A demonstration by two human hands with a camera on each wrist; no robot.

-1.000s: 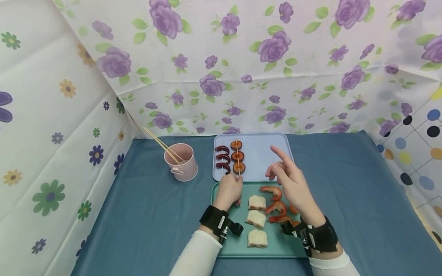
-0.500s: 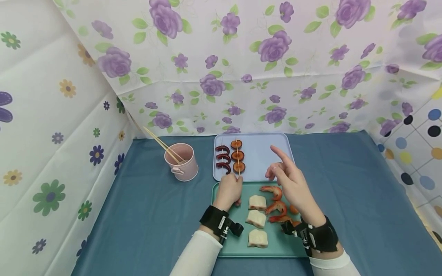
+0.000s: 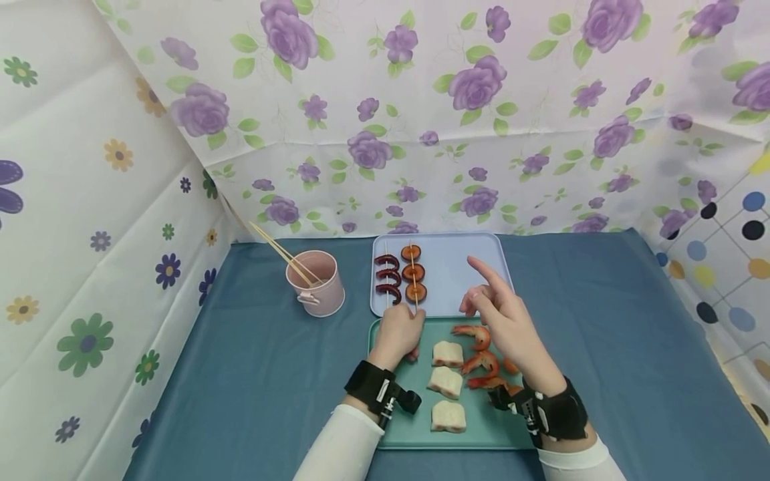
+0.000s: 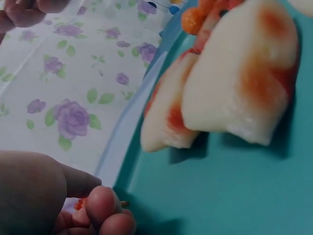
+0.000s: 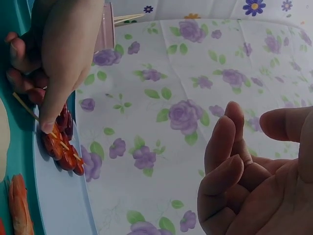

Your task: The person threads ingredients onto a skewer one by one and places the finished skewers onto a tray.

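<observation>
My left hand pinches the near end of a bamboo skewer threaded with brown, mushroom-like slices. That skewer lies on the pale blue tray, beside another skewer with dark red, curled tentacle pieces. In the right wrist view, the left thumb presses along the stick. My right hand hovers over the trays' right side and holds nothing. Its index finger points forward, while the other fingers bend loosely, as seen in the right wrist view.
A green tray in front carries several white, block-like pieces and several shrimp; small orange pieces are partly hidden by the right arm. A pink bucket with thin sticks stands left on the blue cloth.
</observation>
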